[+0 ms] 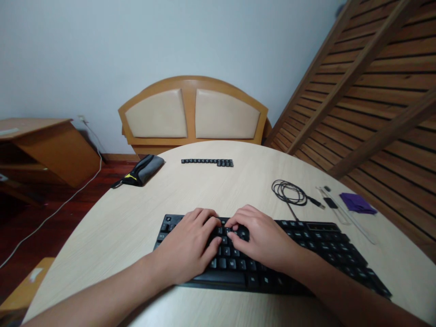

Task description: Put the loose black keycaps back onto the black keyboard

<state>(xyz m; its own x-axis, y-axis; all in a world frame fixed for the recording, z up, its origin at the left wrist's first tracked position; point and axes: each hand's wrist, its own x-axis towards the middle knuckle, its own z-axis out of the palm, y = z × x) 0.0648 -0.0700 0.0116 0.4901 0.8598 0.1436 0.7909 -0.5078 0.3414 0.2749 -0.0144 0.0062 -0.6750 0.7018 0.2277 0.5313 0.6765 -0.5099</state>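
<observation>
Keyboard (pixel 221 277), black, lies along the near side of the round table (pixel 143 218), both hands over its left and middle keys. Left hand (pixel 190 247) half open, palm down, fingers curled, thumb spread off the index finger, nothing visible in its grip. Right hand (pixel 264 236) curled in from the other side, thumb and index tips near each other over the upper keys; can't tell if they pinch a key. Loose keycaps (pixel 208 161) sit farther back: one long row, shorter second row under its right end. Coiled cable (pixel 313 201) behind the keyboard, wire tool (pixel 330 203) and purple cloth (pixel 357 203) right of it. Grey-black pouch (pixel 147 170) at table's left edge.
</observation>
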